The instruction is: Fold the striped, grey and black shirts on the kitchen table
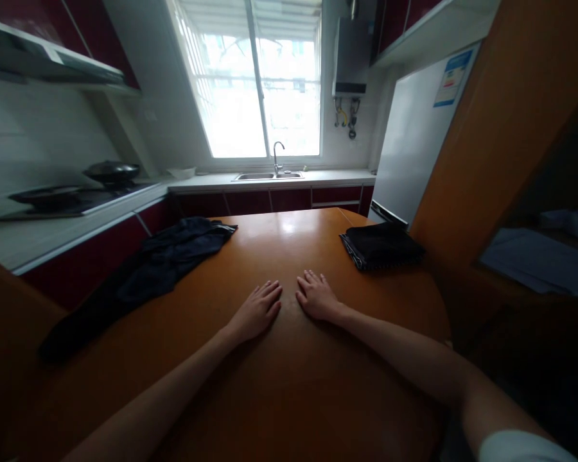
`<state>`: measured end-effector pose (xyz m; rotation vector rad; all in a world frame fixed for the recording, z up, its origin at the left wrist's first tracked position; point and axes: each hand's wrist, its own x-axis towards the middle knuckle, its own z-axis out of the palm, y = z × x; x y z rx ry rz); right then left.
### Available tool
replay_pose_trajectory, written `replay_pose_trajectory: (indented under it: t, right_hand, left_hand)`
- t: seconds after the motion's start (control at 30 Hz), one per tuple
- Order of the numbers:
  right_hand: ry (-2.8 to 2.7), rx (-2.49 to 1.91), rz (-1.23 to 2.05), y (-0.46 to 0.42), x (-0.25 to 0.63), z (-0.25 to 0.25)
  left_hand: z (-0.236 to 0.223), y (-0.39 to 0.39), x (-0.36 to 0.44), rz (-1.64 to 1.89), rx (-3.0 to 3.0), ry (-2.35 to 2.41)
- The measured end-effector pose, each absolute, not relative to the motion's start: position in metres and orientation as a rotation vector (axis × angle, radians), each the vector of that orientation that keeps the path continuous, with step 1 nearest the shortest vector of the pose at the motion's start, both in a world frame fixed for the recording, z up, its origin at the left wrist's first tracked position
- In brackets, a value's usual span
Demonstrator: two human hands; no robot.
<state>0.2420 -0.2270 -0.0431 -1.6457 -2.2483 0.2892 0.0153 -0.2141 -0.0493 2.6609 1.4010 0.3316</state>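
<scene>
My left hand (257, 311) lies palm down on the wooden table (279, 244), fingers stretched forward and holding nothing. A short gap to its right, my right hand (316, 296) also rests flat on the tabletop with its fingers extended. Beyond my left hand, a crumpled dark navy garment (173, 253) is draped along the table's left edge and hangs partly over it. On the right, past my right hand, sits a neat stack of folded black clothes (383, 244). Neither hand touches the cloth.
Behind the table, a counter holds a sink (257, 176) with a faucet (277, 157) under a bright window. A stove with a wok (110, 171) and a pan (48, 194) stands at left. A fridge (414, 128) and an orange wooden frame (467, 160) border the right side.
</scene>
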Motion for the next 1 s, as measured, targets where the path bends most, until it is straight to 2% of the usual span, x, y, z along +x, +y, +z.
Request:
replay_pose_trajectory:
  t: [0.6, 0.77, 1.0]
  right_hand:
    - [-2.361, -1.64, 0.111, -0.216, 0.257, -0.068]
    - [-2.372, -1.6, 0.076, -0.211, 0.263, -0.077]
    - [-2.385, -1.569, 0.043, -0.206, 0.267, -0.084]
  left_hand:
    - [-0.048, -0.218, 0.006, 0.427, 2.66, 1.332]
    - [-0.041, -0.186, -0.037, 0.436, 2.499, 1.722]
    - [-0.016, -0.174, -0.151, 0.613, 1.914, 2.504]
